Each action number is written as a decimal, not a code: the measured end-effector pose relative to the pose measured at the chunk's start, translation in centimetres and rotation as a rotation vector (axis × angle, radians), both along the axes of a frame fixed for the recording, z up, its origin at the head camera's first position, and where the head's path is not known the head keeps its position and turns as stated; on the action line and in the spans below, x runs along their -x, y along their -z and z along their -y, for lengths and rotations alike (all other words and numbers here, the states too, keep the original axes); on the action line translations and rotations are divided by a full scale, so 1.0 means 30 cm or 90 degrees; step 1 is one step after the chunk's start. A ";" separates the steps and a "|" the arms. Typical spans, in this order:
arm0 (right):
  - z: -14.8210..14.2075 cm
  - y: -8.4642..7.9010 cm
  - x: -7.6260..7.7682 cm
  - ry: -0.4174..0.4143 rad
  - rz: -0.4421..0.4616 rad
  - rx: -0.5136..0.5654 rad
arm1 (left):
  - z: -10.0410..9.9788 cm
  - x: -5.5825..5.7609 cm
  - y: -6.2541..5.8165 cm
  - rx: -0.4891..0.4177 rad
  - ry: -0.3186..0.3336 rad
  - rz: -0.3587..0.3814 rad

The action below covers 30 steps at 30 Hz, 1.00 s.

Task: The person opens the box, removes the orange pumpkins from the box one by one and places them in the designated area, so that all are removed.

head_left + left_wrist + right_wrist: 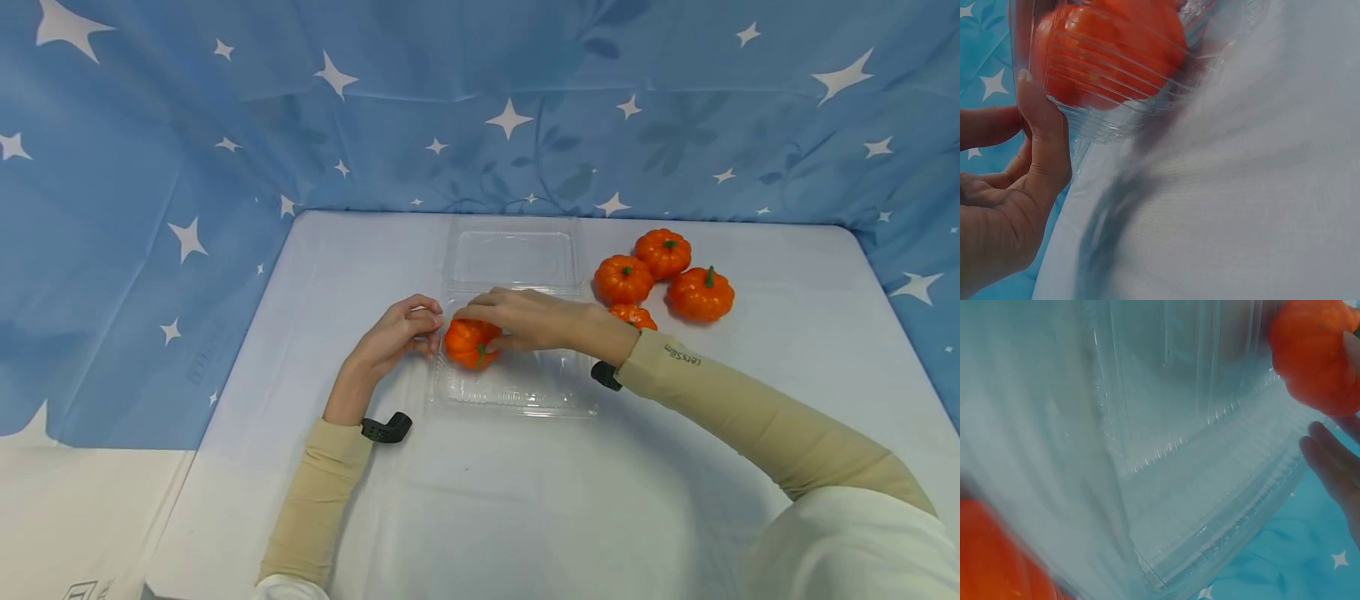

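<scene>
A small orange toy pumpkin (467, 343) with a green stem sits at the left end of a clear plastic clamshell box (525, 383). My right hand (534, 318) reaches over the box from the right and grips this pumpkin, thumb near the stem. In the right wrist view, part of the right hand (1338, 478) shows beside the pumpkin (1313, 356). My left hand (393, 333) is at the box's left side. The left wrist view shows its thumb and finger pinching the box's rim, with the pumpkin (1110, 59) visible through the ribbed wall.
The box's lid (513, 254) lies folded back behind it. Several more pumpkins (700, 295) stand in a group right of the box, one partly hidden by the right forearm. A white cloth (480, 500) covers the table, and a blue star-patterned curtain (420, 100) hangs behind.
</scene>
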State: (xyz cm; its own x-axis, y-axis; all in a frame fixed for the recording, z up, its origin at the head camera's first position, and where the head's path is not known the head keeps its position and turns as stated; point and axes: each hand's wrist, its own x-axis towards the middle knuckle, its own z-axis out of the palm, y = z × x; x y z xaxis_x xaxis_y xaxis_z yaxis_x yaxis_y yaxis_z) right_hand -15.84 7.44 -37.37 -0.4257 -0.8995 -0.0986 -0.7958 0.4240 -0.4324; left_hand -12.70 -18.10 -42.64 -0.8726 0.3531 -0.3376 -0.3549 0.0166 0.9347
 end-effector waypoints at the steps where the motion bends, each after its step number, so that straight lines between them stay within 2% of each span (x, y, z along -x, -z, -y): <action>1: 0.002 0.000 0.000 0.006 0.003 -0.010 | 0.000 0.000 0.000 -0.001 -0.001 0.000; 8: 0.008 -0.013 0.001 0.053 0.051 -0.055 | -0.001 0.000 -0.001 -0.008 -0.007 0.002; 17: 0.021 -0.005 0.000 0.072 0.118 -0.075 | 0.003 -0.001 0.000 -0.012 -0.008 0.003; 30: 0.043 0.004 -0.008 0.087 0.079 -0.120 | 0.004 -0.002 0.010 0.001 -0.013 -0.001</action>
State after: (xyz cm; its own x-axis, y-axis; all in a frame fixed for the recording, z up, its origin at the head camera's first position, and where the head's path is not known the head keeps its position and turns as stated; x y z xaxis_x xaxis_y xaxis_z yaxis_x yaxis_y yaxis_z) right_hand -15.61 6.13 -37.47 -0.5161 -0.7952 -0.3183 -0.6710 0.6063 -0.4267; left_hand -12.63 -18.22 -42.95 -0.8803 0.3344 -0.3365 -0.3533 0.0114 0.9355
